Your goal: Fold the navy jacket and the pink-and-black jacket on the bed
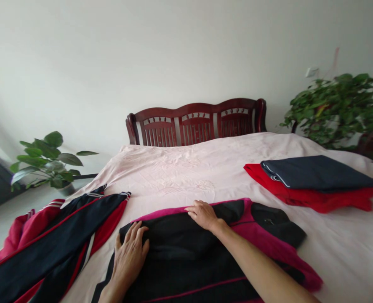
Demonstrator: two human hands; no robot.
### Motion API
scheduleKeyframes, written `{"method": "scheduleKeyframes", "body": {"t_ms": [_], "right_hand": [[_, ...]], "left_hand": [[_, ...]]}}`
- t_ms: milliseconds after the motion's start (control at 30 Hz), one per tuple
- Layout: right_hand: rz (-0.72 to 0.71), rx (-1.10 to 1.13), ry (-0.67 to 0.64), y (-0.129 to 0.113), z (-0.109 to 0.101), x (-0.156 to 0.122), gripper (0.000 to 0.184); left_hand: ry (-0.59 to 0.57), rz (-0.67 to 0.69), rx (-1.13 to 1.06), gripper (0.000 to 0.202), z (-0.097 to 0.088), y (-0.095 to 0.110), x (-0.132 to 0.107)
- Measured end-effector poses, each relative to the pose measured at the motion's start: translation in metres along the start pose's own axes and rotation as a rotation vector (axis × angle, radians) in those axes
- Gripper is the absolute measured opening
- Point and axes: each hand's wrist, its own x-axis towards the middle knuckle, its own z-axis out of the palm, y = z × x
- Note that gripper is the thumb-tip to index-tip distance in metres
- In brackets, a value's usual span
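A black jacket with magenta panels (180, 244) lies spread on the bed in front of me. My left hand (131, 250) rests flat on its left corner, the fingers apart. At the jacket's far edge, where a magenta strip shows, my right hand (203, 214) has its fingers bent together over the cloth. My right forearm crosses above the jacket, hiding part of it. One dark sleeve with magenta lies out to the right.
Dark and red striped clothes (57, 240) lie at the left. A folded navy garment (319, 172) sits on a red one (325, 200) at the right, on the pink sheet (174, 168). Beyond stand a wooden headboard (195, 122) and potted plants (52, 162).
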Motion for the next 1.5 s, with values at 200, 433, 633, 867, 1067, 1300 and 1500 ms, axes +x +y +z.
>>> {"method": "scheduleKeyframes", "body": {"t_ms": [200,433,633,867,1067,1300,1500], "right_hand": [[0.086,-0.094,0.058,0.0,0.004,-0.013,0.039],[0.214,-0.15,-0.012,0.03,0.012,-0.042,0.067],[0.329,-0.23,0.017,0.068,0.004,-0.082,0.071],[0.419,-0.204,-0.097,0.09,-0.017,-0.121,0.066],[0.16,-0.182,0.105,0.053,-0.015,-0.158,0.055],[0.061,-0.146,0.23,0.031,0.023,-0.194,0.052],[0.033,-0.171,0.348,0.043,0.033,-0.194,0.051]], "left_hand": [[0.02,-0.014,0.01,0.039,0.004,0.002,0.0],[0.063,0.019,0.041,0.047,0.004,0.009,0.0],[0.041,0.019,0.038,0.047,-0.003,0.014,-0.001],[-0.091,0.004,0.012,0.051,-0.021,0.022,-0.002],[-0.131,-0.029,-0.052,0.054,-0.023,0.032,-0.011],[-0.262,0.058,-0.188,0.058,-0.044,0.012,-0.02],[-0.272,0.083,-0.245,0.062,-0.044,-0.006,-0.036]]}}
